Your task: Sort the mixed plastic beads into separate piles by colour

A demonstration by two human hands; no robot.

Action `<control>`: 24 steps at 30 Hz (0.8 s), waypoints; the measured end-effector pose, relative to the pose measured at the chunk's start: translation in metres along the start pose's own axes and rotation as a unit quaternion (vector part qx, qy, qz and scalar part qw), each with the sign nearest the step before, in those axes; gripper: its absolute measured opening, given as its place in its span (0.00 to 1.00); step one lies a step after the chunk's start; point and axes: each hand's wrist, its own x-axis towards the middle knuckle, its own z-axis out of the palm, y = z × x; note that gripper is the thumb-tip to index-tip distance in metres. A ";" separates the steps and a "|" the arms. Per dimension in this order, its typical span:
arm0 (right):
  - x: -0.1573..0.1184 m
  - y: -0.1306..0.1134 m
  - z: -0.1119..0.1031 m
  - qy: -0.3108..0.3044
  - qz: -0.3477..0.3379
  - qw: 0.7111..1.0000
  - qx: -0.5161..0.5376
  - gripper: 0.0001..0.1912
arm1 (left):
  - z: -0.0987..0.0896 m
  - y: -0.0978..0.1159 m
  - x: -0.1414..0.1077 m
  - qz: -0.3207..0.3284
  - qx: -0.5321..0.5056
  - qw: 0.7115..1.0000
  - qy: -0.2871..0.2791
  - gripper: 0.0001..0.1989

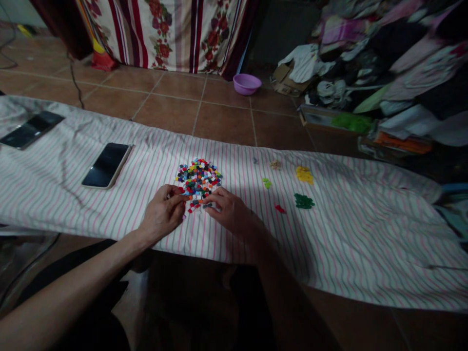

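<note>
A mixed pile of tiny coloured pieces (199, 175) lies on the striped cloth. My left hand (163, 212) is at the pile's near left edge, its fingers curled in a pinch; whatever is between the fingertips is too small to make out. Against the near right edge rests my right hand (230, 209), its thumb and forefinger slightly apart beside a few dark grey pieces (207, 205). To the right are single-colour groups: yellow pieces (304, 174), dark green pieces (303, 201), light green pieces (266, 183), red pieces (280, 209), beige pieces (275, 165) and a small grey group (255, 160).
The striped cloth (351, 219) covers a long, low surface with wrinkles at its right end. On the left lie a phone (107, 165) and another dark phone (32, 129). Beyond are a purple basin (247, 84) on the tiled floor, a floral curtain (175, 34) and heaped clothes (383, 63).
</note>
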 end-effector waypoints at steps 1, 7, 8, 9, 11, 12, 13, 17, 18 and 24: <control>0.001 -0.001 0.000 0.000 0.007 1.000 -0.005 0.07 | 0.000 0.000 0.000 0.005 0.000 1.000 0.000 0.12; 0.004 -0.005 0.003 0.012 0.019 0.999 -0.041 0.08 | 0.001 0.005 0.000 0.019 0.004 1.000 -0.012 0.14; 0.004 -0.005 0.003 0.016 0.019 0.999 -0.044 0.07 | 0.001 0.006 0.000 0.017 0.010 1.000 -0.013 0.14; 0.005 -0.005 0.004 0.018 0.019 0.999 -0.044 0.06 | 0.002 0.006 0.000 0.016 0.017 1.000 -0.014 0.14; 0.006 -0.005 0.006 0.018 0.017 0.999 -0.040 0.05 | 0.003 0.006 0.000 0.020 0.026 0.999 -0.015 0.14; 0.006 -0.005 0.006 0.016 0.015 0.999 -0.037 0.05 | 0.003 0.006 0.000 0.023 0.027 0.999 -0.017 0.15; 0.006 -0.005 0.007 0.017 0.015 0.999 -0.033 0.05 | 0.003 0.006 0.000 0.024 0.025 0.999 -0.018 0.15; 0.008 -0.003 0.009 0.023 0.028 0.999 -0.022 0.05 | 0.003 0.007 0.000 0.008 0.018 1.000 -0.020 0.14; 0.008 -0.003 0.009 0.024 0.030 0.999 -0.023 0.06 | 0.002 0.007 -0.001 0.005 0.017 1.000 -0.021 0.13; 0.007 -0.008 0.007 0.020 0.025 0.999 -0.040 0.08 | 0.001 0.008 -0.002 0.018 0.008 0.999 -0.040 0.14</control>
